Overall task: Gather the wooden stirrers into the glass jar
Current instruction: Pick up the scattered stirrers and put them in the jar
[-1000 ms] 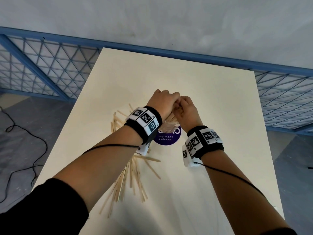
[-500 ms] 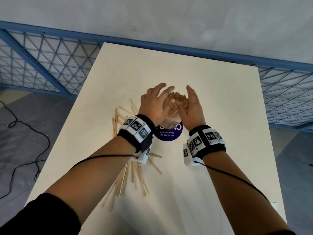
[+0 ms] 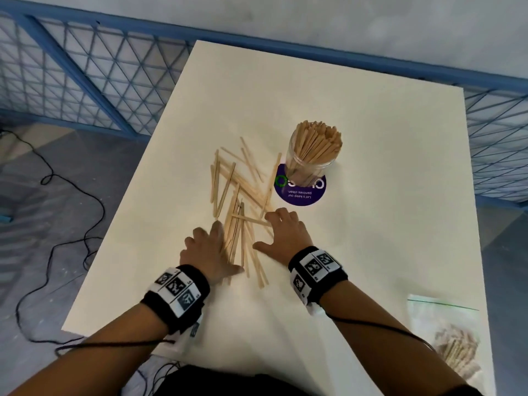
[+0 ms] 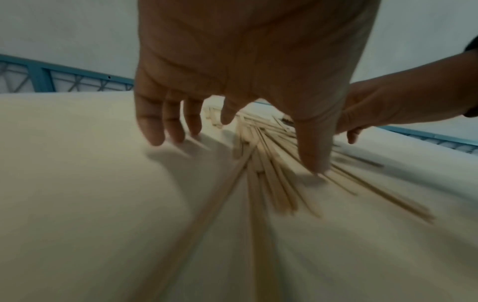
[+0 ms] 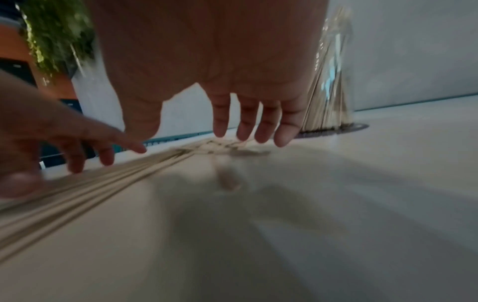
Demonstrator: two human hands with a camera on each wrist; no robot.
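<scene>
A glass jar [image 3: 312, 160] packed with upright wooden stirrers stands on a round purple sticker [image 3: 300, 192] on the cream table [image 3: 385, 224]. Several loose stirrers [image 3: 240, 201] lie scattered left of the jar, running toward me. My left hand [image 3: 210, 252] lies spread at the pile's near left side, thumb over the sticks. My right hand [image 3: 285, 232] is spread at the pile's right side, fingertips at the sticks. In the left wrist view the left hand [image 4: 232, 132] hovers over the stirrers [image 4: 271, 163]. The right wrist view shows the right hand [image 5: 220, 130] with straight fingers and the jar [image 5: 328, 92] behind.
A clear zip bag [image 3: 448, 344] holding more wooden sticks lies at the table's near right corner. Blue mesh railing [image 3: 85, 75] runs behind and beside the table. Black cables [image 3: 57, 252] trail on the floor at left.
Both hands have left the jar top, where they were bunching the stirrers, and come down toward me onto the loose pile. The jar now stands free, full of stirrers.
</scene>
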